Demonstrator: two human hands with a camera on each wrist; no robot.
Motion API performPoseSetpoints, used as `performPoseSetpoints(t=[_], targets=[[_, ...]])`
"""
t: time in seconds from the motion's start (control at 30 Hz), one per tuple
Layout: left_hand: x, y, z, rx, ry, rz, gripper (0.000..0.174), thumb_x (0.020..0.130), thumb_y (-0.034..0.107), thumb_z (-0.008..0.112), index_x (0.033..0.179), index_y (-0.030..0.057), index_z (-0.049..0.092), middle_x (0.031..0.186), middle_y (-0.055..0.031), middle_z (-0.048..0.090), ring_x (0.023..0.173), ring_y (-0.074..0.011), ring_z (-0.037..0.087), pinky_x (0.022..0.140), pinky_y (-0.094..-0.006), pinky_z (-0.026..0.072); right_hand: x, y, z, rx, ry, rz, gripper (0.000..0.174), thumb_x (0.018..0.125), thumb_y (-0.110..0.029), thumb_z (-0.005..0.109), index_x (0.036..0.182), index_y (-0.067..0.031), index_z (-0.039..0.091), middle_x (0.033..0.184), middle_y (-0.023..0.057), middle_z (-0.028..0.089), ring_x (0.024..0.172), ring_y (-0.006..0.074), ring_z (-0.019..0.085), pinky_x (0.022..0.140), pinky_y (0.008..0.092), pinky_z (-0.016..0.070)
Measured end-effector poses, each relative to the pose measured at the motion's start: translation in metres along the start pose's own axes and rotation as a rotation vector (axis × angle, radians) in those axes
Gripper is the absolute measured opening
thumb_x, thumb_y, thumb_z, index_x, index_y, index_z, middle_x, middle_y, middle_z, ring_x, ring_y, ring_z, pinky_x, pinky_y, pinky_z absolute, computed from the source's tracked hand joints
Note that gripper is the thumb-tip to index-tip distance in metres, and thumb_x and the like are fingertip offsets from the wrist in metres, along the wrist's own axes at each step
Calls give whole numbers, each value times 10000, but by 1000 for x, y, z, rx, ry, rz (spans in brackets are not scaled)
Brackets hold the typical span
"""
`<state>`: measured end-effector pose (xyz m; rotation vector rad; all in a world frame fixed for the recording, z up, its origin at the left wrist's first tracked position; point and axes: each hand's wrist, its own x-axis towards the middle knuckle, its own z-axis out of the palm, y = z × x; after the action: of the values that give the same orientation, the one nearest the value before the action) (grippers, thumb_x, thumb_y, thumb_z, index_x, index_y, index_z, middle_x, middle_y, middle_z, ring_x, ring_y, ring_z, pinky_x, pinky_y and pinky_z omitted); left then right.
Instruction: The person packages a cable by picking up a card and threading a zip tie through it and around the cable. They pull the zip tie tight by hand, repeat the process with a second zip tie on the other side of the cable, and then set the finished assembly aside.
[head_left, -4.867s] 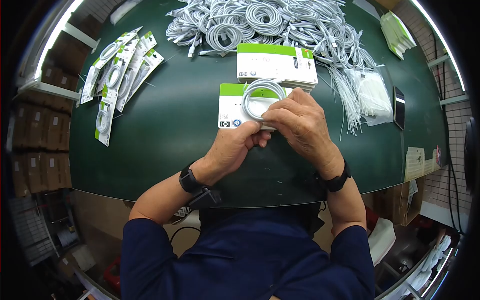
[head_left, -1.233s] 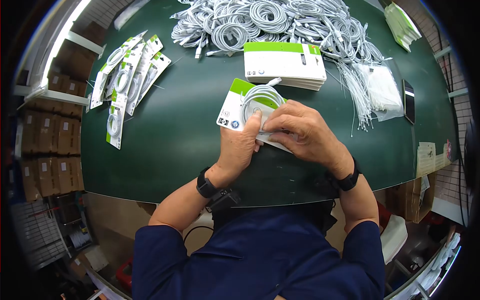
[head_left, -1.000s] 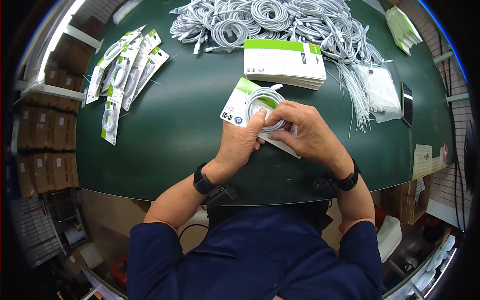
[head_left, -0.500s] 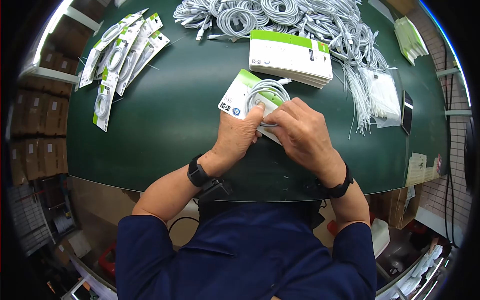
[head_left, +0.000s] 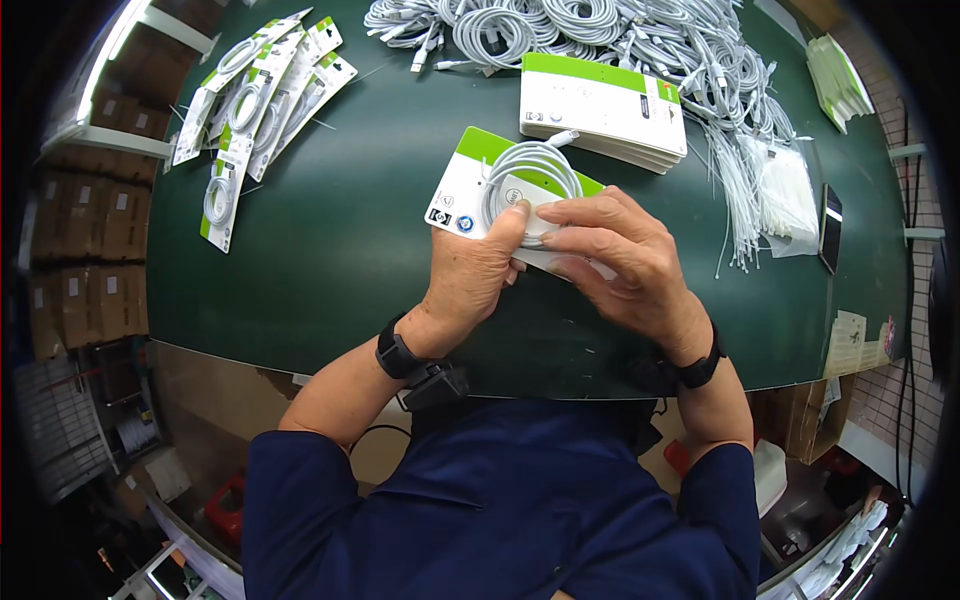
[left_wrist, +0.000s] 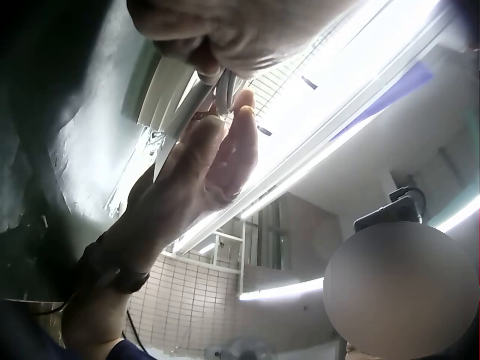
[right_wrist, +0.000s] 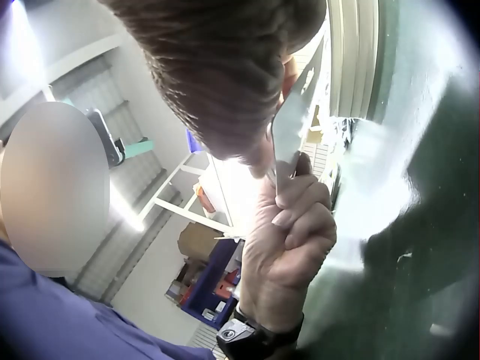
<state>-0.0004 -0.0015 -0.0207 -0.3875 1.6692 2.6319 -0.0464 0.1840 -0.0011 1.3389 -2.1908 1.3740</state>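
Note:
In the head view a coiled white cable (head_left: 490,205) lies against a white and green packaging card (head_left: 452,185), its plug (head_left: 563,138) sticking out at the upper right. My left hand (head_left: 468,258) grips the card from below, thumb on its front inside the coil and fingers behind. My right hand (head_left: 630,255) is at the coil's lower right, index and middle fingers reaching to the cable, thumb apart below them. From the left wrist the right hand (left_wrist: 191,165) shows beside the coil (left_wrist: 225,91). In the right wrist view the left hand (right_wrist: 289,240) holds the card (right_wrist: 294,124).
A stack of cards (head_left: 600,105) lies just beyond the hands, before a heap of coiled cables (head_left: 590,25). Cards with cables attached (head_left: 240,125) are at the left. Loose cable ties (head_left: 735,205), a bag of ties (head_left: 785,195) and a phone (head_left: 831,228) are at the right.
Earlier the card lay level near the stack; now it is tilted and held closer. The right fingers, drawn together at the coil half a second ago, are now spread apart.

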Motion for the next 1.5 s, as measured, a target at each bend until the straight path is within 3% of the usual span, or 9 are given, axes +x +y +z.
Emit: performPoseSetpoints(t=[0.23, 0.43, 0.53, 0.67, 0.77, 0.9, 0.93, 1.3, 1.5], targets=[[10, 16, -6, 56, 75, 131, 291, 961, 71, 664, 1225, -3, 566, 921, -52, 647, 554, -46, 545, 397, -198, 414, -2, 11, -22, -64, 279, 68, 294, 775, 90, 792, 1033, -41, 740, 1100, 132, 722, 855, 208, 697, 669, 306, 570], [25, 32, -3, 132, 20, 266, 306, 972, 71, 667, 1249, -3, 561, 927, -51, 649, 546, -48, 529, 382, -195, 387, -14, 59, -84, -347, 550, 410, 189, 845, 40, 741, 1027, -9, 731, 971, 103, 726, 725, 196, 680, 630, 305, 547], [30, 39, 5, 106, 48, 292, 289, 966, 56, 686, 1224, 2, 568, 921, -58, 657, 541, -50, 535, 382, -204, 397, -42, 98, -113, -514, 522, 626, 169, 854, -74, 764, 1011, -17, 739, 960, 121, 734, 779, 254, 706, 680, 369, 557], [34, 29, 7, 170, 21, 360, 306, 961, 64, 693, 1230, 1, 560, 931, -64, 659, 548, -56, 550, 388, -204, 411, -60, 115, -118, -753, 256, 789, 246, 820, -227, 803, 1002, -66, 767, 1015, 154, 737, 957, 345, 705, 844, 449, 559], [34, 14, 2, 179, 31, 338, 363, 973, 86, 687, 1296, 31, 529, 959, -37, 647, 565, -37, 542, 384, -193, 383, -55, 108, -110, -802, 117, 873, 232, 825, -230, 800, 1001, -81, 772, 1018, 147, 735, 960, 343, 707, 845, 437, 566], [28, 5, -5, 203, 45, 299, 366, 971, 92, 696, 1289, 26, 528, 939, -41, 646, 542, -44, 536, 381, -192, 393, -53, 109, -106, -800, 51, 871, 165, 857, -228, 780, 927, -80, 758, 983, 141, 721, 949, 350, 702, 830, 458, 563], [29, 4, -6, 170, 33, 294, 349, 954, 65, 704, 1256, -3, 545, 956, -78, 658, 568, -66, 575, 399, -203, 452, -55, 112, -105, -805, 54, 870, 160, 863, -225, 774, 918, -77, 750, 974, 144, 717, 946, 352, 700, 825, 463, 561], [28, -2, -8, 209, 25, 285, 292, 949, 39, 701, 1203, -1, 560, 919, -74, 664, 564, -67, 581, 397, -207, 446, -55, 108, -104, -775, 127, 817, 131, 928, -157, 691, 1018, -63, 670, 975, 167, 696, 917, 392, 685, 787, 506, 544], [27, -3, -7, 234, 1, 313, 335, 957, 60, 705, 1248, 23, 543, 897, -52, 644, 528, -44, 525, 382, -196, 394, -55, 105, -101, -818, 171, 809, 119, 917, -150, 689, 959, -39, 683, 946, 167, 688, 903, 394, 683, 798, 501, 548]])
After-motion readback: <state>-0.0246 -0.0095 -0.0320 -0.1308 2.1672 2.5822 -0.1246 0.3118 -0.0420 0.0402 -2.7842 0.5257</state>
